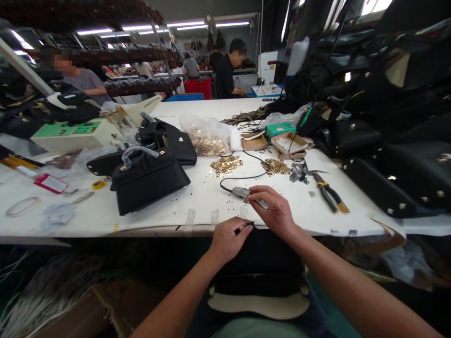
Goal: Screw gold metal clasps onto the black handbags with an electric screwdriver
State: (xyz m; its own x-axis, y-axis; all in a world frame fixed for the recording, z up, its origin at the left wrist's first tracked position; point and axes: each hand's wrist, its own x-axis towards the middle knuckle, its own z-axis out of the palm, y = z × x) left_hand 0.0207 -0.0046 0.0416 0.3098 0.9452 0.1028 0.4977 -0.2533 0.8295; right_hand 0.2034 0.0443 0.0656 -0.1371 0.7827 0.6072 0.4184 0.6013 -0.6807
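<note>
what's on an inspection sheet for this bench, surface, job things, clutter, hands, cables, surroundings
surface: white table, taped edge, black specks scattered
job's things: black bag at the lap, grey tool
clutter: brass pieces, pliers, other black bags
hands: left hand pinches a dark piece at the bag's top; right hand holds the grey tool
cables: black cable runs across the table to the tool
surroundings: co-workers, red crate

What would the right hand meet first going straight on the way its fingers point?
The grey corded hand tool at the fingertips of the right hand, which seem to touch it, though depth is unclear.
</note>
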